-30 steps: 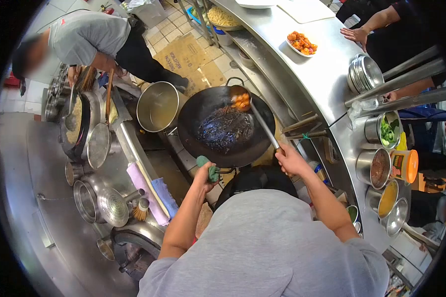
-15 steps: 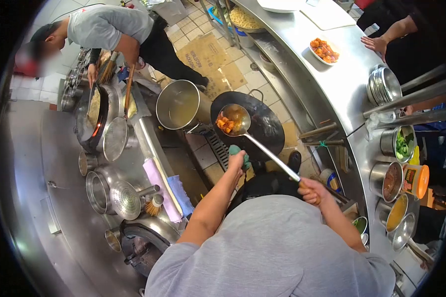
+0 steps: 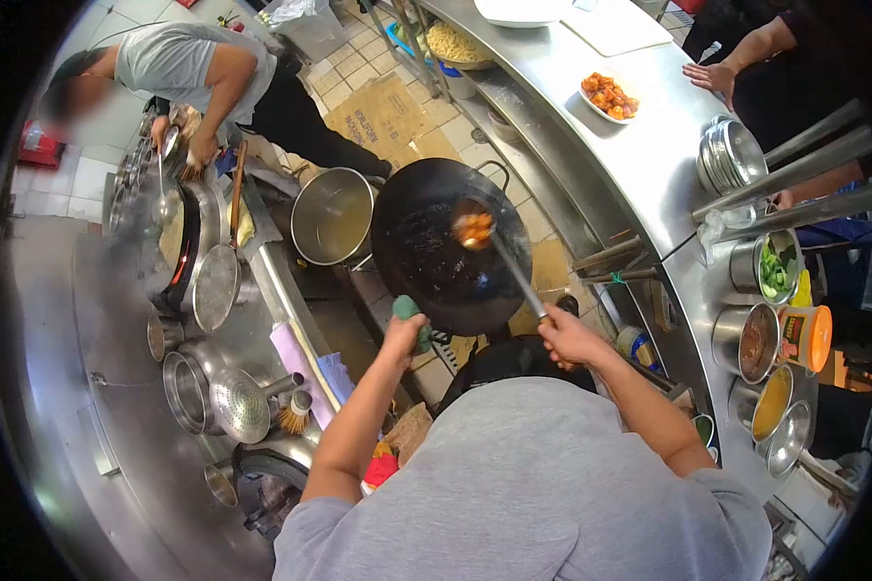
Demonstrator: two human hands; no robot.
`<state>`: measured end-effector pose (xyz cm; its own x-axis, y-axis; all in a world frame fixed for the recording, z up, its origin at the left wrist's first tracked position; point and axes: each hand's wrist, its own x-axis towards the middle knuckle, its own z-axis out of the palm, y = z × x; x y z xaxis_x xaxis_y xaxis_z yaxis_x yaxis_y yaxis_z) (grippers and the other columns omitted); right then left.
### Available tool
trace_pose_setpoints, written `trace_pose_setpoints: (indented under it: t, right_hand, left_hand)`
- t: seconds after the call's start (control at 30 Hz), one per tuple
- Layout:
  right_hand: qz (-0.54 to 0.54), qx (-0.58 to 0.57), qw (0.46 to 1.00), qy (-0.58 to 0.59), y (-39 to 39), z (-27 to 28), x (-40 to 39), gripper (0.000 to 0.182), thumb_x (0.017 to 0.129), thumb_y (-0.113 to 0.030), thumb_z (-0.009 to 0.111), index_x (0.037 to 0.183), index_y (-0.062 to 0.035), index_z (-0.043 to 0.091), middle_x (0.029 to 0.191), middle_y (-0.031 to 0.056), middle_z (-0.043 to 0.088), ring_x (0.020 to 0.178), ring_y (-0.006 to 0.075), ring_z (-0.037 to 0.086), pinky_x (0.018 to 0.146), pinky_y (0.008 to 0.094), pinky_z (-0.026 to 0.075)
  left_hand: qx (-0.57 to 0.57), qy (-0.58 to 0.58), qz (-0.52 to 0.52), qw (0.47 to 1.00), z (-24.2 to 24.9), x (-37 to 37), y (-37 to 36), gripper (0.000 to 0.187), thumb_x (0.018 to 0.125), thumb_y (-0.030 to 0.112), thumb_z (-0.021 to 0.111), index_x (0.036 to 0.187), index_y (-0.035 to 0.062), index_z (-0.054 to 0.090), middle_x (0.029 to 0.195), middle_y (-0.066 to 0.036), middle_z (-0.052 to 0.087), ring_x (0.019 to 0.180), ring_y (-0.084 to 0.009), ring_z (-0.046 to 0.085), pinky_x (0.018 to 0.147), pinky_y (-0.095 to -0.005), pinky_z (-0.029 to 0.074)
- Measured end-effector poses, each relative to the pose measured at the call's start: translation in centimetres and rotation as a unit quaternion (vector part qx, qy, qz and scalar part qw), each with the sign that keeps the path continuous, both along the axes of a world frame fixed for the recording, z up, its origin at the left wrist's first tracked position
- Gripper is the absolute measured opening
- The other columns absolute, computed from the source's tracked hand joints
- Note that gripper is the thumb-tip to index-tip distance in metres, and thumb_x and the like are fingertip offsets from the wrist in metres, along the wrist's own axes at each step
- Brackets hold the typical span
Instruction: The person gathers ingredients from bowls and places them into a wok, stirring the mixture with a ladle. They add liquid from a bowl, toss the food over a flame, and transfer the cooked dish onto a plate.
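My left hand [image 3: 404, 334] is closed around a green cloth [image 3: 410, 322] at the lower left edge of a large black wok [image 3: 421, 237]. In my right hand [image 3: 564, 339] is the handle of a long metal ladle [image 3: 518, 276]. Its bowl, blurred by motion, is over the wok and holds orange-red food pieces [image 3: 474, 229]. Dark, wet-looking residue shows on the wok's surface. Left of the wok stands a deep metal pot [image 3: 333, 217] of cloudy liquid. A white bowl of similar orange-red food [image 3: 609, 97] sits on the steel counter [image 3: 639, 165].
A co-worker [image 3: 199, 73] leans over another wok [image 3: 186, 242] with flame at its rim. Another person's hand [image 3: 712, 77] is by the counter. A perforated ladle [image 3: 241, 401], brush [image 3: 295, 414] and cloths lie left. Metal containers and an orange-lidded tub [image 3: 817, 339] stand right.
The wok has shifted left and looks larger, with my left hand also farther left. The ladle has moved right over the wok. The co-worker's hands have changed position at the other wok.
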<state>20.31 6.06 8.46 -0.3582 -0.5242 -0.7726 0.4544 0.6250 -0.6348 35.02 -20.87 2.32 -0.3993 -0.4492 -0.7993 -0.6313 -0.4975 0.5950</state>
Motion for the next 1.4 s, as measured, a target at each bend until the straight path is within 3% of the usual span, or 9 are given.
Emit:
trace_pose_setpoints:
  t: [0.17, 0.33, 0.5, 0.7, 0.9, 1.13, 1.2, 1.33, 1.4]
  right_hand:
    - [-0.131, -0.259, 0.861, -0.417, 4.1, -1.8, -1.7, 0.037, 0.094, -0.024, 0.047, 0.129, -0.0165, 0.036, 0.064, -0.0019, 0.04, 0.043, 0.0021, 0.036, 0.035, 0.0163, 0.029]
    - [-0.171, -0.373, 0.738, -0.536, 8.3, -2.4, 1.5, 0.046, 0.096, -0.025, 0.042, 0.139, -0.0151, 0.026, 0.064, -0.0013, 0.036, 0.04, 0.0015, 0.031, 0.031, 0.0157, 0.025]
    - [-0.236, -0.293, 0.846, -0.377, 4.9, 2.7, -0.5, 0.025, 0.094, -0.018, 0.047, 0.118, -0.0158, 0.042, 0.068, -0.0021, 0.041, 0.045, 0.0038, 0.035, 0.037, 0.0183, 0.029]
    - [-0.232, -0.162, 0.959, 0.032, 8.2, 13.0, -4.6, 0.054, 0.091, -0.015, 0.051, 0.14, -0.0129, 0.027, 0.062, -0.0003, 0.043, 0.04, 0.0072, 0.038, 0.035, 0.0211, 0.032]
    - [-0.091, 0.108, 0.877, 0.46, 8.6, 13.6, -10.2, 0.051, 0.085, -0.016, 0.054, 0.132, -0.0024, 0.04, 0.068, 0.0108, 0.057, 0.048, 0.0153, 0.055, 0.046, 0.0299, 0.046]
    - [-0.136, 0.092, 0.885, 0.436, 8.8, 12.7, -14.0, 0.054, 0.085, -0.014, 0.054, 0.135, -0.006, 0.038, 0.059, 0.003, 0.05, 0.041, 0.0106, 0.049, 0.039, 0.0269, 0.039]
    - [-0.13, 0.132, 0.89, 0.416, 8.7, 13.3, -14.2, 0.052, 0.081, -0.018, 0.057, 0.129, -0.002, 0.044, 0.077, 0.016, 0.062, 0.057, 0.0231, 0.06, 0.062, 0.0338, 0.049]
    - [-0.111, 0.144, 0.869, 0.461, 9.6, 12.3, -15.1, 0.051, 0.08, -0.019, 0.058, 0.128, -0.0051, 0.046, 0.082, 0.0172, 0.063, 0.068, 0.0288, 0.062, 0.069, 0.0356, 0.049]
    - [-0.079, 0.13, 0.835, 0.528, 10.4, 11.4, -15.6, 0.053, 0.082, -0.012, 0.057, 0.133, -0.0059, 0.042, 0.067, 0.007, 0.057, 0.049, 0.0149, 0.054, 0.05, 0.0292, 0.044]
  left_hand:
    - [-0.139, 0.025, 0.042, 0.989, -7.3, -3.0, 2.1, 0.034, 0.07, 0.008, 0.06, 0.102, 0.0024, 0.051, 0.085, -0.008, 0.057, 0.075, -0.0216, 0.057, 0.067, -0.0349, 0.047]
    - [0.135, 0.043, 0.165, 0.976, -7.0, -2.8, 0.6, 0.02, 0.072, 0.013, 0.062, 0.089, 0.0079, 0.053, 0.078, -0.007, 0.054, 0.071, -0.0214, 0.055, 0.064, -0.0391, 0.047]
    - [0.253, -0.02, 0.253, 0.934, -7.6, -3.4, 1.3, 0.015, 0.072, 0.017, 0.062, 0.078, 0.0127, 0.049, 0.068, -0.003, 0.048, 0.053, -0.0176, 0.047, 0.049, -0.0301, 0.044]
    - [0.285, -0.019, 0.26, 0.922, -9.5, -3.4, 3.0, 0.014, 0.071, 0.019, 0.061, 0.076, 0.0142, 0.048, 0.066, -0.001, 0.047, 0.053, -0.0155, 0.047, 0.045, -0.0279, 0.042]
    - [0.287, -0.009, 0.244, 0.926, -10.5, -2.6, 3.3, 0.013, 0.071, 0.018, 0.06, 0.077, 0.0146, 0.049, 0.069, -0.001, 0.049, 0.056, -0.016, 0.051, 0.047, -0.0289, 0.045]
    - [0.284, -0.034, 0.228, 0.931, -12.9, -2.0, 3.8, 0.015, 0.071, 0.018, 0.061, 0.079, 0.0141, 0.049, 0.072, -0.002, 0.05, 0.059, -0.0181, 0.052, 0.047, -0.0307, 0.047]
    - [0.3, -0.023, 0.237, 0.924, -13.8, -1.7, 3.9, 0.016, 0.071, 0.019, 0.061, 0.08, 0.0139, 0.049, 0.073, -0.002, 0.05, 0.06, -0.0187, 0.053, 0.048, -0.0315, 0.047]
    - [0.283, -0.076, 0.232, 0.927, -12.7, -2.5, 5.0, 0.018, 0.071, 0.02, 0.062, 0.082, 0.0141, 0.049, 0.074, -0.002, 0.05, 0.062, -0.0195, 0.053, 0.049, -0.0329, 0.048]
    - [0.28, -0.094, 0.249, 0.922, -12.2, -2.8, 5.7, 0.018, 0.071, 0.02, 0.062, 0.082, 0.0142, 0.049, 0.074, -0.002, 0.049, 0.062, -0.0197, 0.053, 0.049, -0.033, 0.048]
